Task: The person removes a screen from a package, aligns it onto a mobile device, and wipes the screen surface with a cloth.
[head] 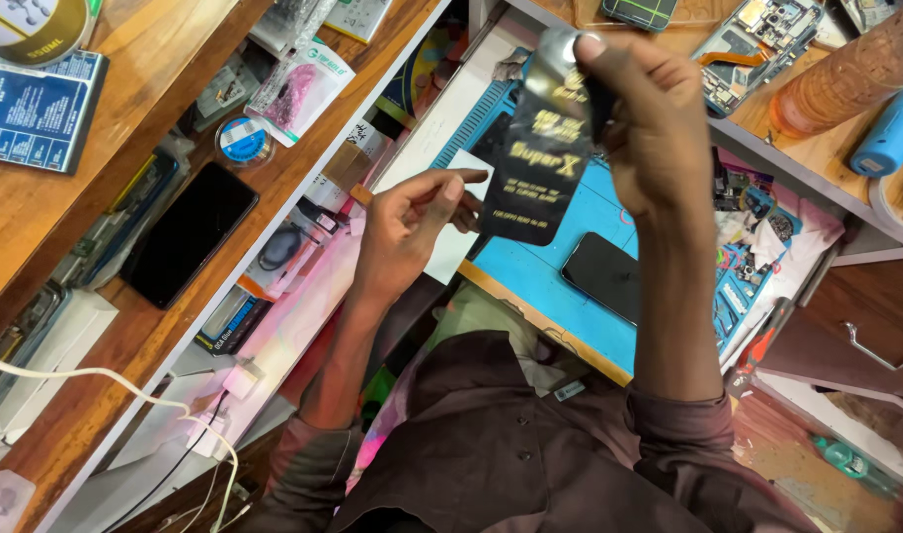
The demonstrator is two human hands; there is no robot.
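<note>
My right hand (649, 128) holds up a black glossy packet (535, 158) with gold print, pinching its top end between thumb and fingers. My left hand (412, 222) is just left of the packet's lower part. Its index finger and thumb reach the packet's edge, and I cannot tell whether they grip it. Below the packet, a black phone (601, 276) lies screen-up on a blue work mat (530, 281). A white card (449, 247) lies on the mat behind my left hand.
A wooden shelf (125, 326) on the left carries another dark phone (187, 232), small pouches, a round tin and white cables. An opened phone (757, 44), an orange bottle (846, 74) and a blue tool (891, 128) sit on the upper right shelf. A drawer (856, 345) is at right.
</note>
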